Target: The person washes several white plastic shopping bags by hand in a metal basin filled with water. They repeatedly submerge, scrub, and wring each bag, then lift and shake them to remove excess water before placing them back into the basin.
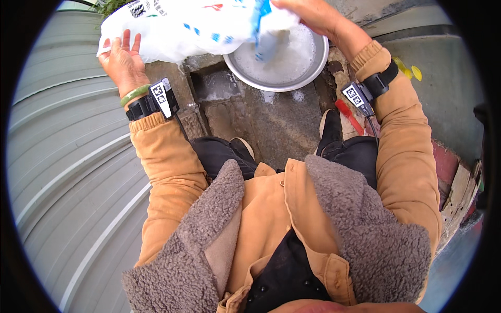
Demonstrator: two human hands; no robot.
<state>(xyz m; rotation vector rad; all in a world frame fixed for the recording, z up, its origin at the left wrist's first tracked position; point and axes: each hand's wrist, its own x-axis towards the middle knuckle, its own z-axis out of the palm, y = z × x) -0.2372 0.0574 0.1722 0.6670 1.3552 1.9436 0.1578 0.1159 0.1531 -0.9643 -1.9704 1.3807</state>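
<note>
A white plastic bag point(168, 31) with blue marks and printed writing stretches between my two hands. My left hand point(124, 64) holds its left end between thumb and finger, with the other fingers spread. At the bag's right end is my right hand point(313, 15), gripping it; its fingertips are partly cut off by the upper edge of the view. Beneath this end stands a round metal basin point(274, 87) of cloudy, bubbly liquid. A blurred blue-and-white flap of the bag hangs over the liquid, and I cannot tell whether it touches.
Wet stone paving point(274, 121) lies between my dark shoes. A red-handled tool point(349, 116) rests beside the shoe on the right. Ribbed metal sheeting point(70, 156) rises along the left. Yellow leaves point(411, 72) show at the right, and green plants point(113, 7) behind the bag.
</note>
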